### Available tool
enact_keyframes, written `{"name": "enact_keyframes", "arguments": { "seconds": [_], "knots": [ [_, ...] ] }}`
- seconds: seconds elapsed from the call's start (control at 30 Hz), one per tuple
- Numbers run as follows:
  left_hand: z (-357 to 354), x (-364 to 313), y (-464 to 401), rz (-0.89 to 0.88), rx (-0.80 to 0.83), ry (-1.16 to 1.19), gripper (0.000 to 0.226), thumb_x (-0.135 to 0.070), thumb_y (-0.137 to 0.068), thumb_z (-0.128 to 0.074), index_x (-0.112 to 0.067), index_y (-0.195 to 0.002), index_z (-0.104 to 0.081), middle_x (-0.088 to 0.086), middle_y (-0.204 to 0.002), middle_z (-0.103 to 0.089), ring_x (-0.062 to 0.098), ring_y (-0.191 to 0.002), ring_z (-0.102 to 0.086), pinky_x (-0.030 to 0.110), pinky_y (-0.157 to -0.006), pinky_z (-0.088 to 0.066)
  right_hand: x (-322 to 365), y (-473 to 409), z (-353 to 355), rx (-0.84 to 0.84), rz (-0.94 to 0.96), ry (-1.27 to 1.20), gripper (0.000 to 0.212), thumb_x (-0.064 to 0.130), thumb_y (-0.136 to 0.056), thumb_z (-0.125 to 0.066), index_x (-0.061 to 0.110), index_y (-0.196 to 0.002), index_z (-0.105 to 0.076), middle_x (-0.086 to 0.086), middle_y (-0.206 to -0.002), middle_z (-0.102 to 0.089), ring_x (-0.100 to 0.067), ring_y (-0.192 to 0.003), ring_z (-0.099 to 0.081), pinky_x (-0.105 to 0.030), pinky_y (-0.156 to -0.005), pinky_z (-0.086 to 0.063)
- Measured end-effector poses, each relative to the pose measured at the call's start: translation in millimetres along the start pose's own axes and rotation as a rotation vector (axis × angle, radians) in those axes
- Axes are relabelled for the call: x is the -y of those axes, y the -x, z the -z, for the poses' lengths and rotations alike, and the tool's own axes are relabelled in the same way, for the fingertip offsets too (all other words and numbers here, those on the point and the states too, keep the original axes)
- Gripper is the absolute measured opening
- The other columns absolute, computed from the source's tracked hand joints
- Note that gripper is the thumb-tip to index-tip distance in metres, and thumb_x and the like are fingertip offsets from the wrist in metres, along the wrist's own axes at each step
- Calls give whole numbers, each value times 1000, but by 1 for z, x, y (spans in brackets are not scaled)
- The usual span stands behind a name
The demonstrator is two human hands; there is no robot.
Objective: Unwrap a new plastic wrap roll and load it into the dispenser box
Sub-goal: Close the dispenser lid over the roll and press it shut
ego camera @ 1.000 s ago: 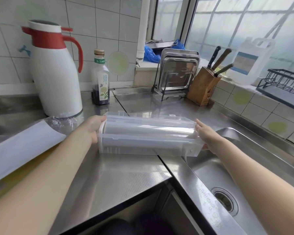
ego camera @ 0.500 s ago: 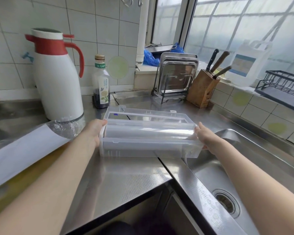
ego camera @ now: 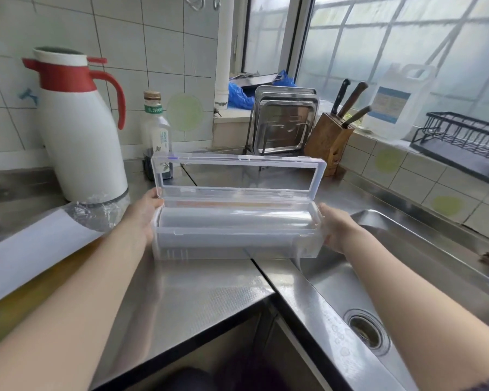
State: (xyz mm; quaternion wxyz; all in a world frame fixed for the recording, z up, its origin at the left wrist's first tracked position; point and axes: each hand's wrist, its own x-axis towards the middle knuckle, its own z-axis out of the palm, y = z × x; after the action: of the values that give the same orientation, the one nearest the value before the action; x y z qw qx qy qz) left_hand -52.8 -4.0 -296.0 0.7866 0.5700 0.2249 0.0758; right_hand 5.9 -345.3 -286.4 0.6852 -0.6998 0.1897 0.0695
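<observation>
Roll [ego camera: 235, 218] blurs behind clear dispenser box [ego camera: 237, 244]; hands' fingers partly hidden.

clear dispenser box [ego camera: 237, 244]; white-red thermos [ego camera: 79, 131]; blue bag [ego camera: 239, 94].

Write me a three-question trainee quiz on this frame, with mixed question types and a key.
1. True or false: the lid of the dispenser box stands open.
2. Where is the roll? A) on the counter beside the box, B) lying inside the box, C) in the sink.
3. Fill in: the left hand and right hand are each at one ____ of the box.

Key: 1 true; 2 B; 3 end.
</observation>
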Motion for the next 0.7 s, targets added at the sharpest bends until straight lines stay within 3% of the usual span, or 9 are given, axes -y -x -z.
{"name": "enact_keyframes", "arguments": {
  "seconds": [0.13, 0.2, 0.3, 0.37, 0.43, 0.5, 0.57, 0.63, 0.7],
  "knots": [
    [1, 0, -2, 13, -18, 30, 36, -1, -99, -35, -25, -81, -54, 6, -86, -58, 23, -78, -56, 44, -80, -47, 2, -2, 6, 158, -116, -184, 63, 54, -98, -23, 7, -132, -50, -12, -123, -59, -32, -114, -58, -41, -99, -45],
    [2, -2, -2, 27, -26, 50, 35, 0, -98, -35, -25, -83, -54, 6, -84, -59, 22, -73, -57, 41, -68, -48, 8, 0, 9, 210, -179, -221, 78, 66, -92, -21, 6, -135, -45, -17, -132, -56, -35, -120, -56, -49, -105, -41],
    [3, -6, -1, 36, -29, 44, 33, 3, -97, -35, -23, -99, -57, 6, -85, -60, 21, -71, -57, 38, -60, -46, 23, 5, 15, 178, -239, -229, 97, 79, -80, -31, 1, -138, -36, -18, -134, -50, -39, -116, -56, -57, -95, -45],
    [3, -6, -2, 15, -28, 38, 41, 4, -96, -35, -22, -123, -53, 6, -98, -63, 21, -72, -58, 39, -62, -48, 33, 9, 18, 168, -255, -230, 101, 82, -75, -37, 4, -139, -33, -17, -129, -49, -41, -112, -55, -60, -84, -48],
    [4, -4, 0, -8, -11, 49, 46, 2, -97, -36, -23, -135, -46, 8, -113, -60, 24, -78, -61, 40, -67, -49, 39, 14, 19, 179, -253, -191, 101, 81, -73, -43, 8, -141, -31, -17, -129, -48, -42, -112, -53, -62, -83, -47],
    [5, 0, 2, -10, 22, 77, 46, -3, -99, -37, -28, -137, -46, 6, -125, -58, 27, -99, -62, 47, -81, -49, 41, 17, 19, 195, -242, -155, 99, 77, -74, -49, 9, -143, -29, -18, -130, -49, -42, -112, -53, -61, -85, -47],
    [7, 4, 5, -10, 26, 109, 46, -7, -100, -38, -32, -138, -46, 3, -133, -57, 26, -114, -58, 52, -93, -45, 39, 18, 19, 210, -232, -158, 94, 67, -80, -54, 6, -145, -24, -20, -127, -51, -40, -107, -56, -57, -77, -49],
    [9, 5, 8, -10, 11, 134, 44, -10, -100, -39, -33, -137, -48, 2, -135, -56, 24, -117, -57, 51, -96, -45, 36, 20, 21, 210, -219, -188, 87, 55, -86, -56, 5, -148, -20, -20, -136, -47, -40, -106, -56, -55, -72, -48],
    [11, 4, 10, -13, 30, 131, 44, -11, -101, -39, -33, -138, -47, 2, -135, -57, 24, -117, -57, 49, -96, -45, 36, 21, 23, 204, -196, -206, 83, 57, -85, -56, 13, -148, -26, -20, -138, -44, -42, -108, -55, -57, -71, -49]
  ]
}}
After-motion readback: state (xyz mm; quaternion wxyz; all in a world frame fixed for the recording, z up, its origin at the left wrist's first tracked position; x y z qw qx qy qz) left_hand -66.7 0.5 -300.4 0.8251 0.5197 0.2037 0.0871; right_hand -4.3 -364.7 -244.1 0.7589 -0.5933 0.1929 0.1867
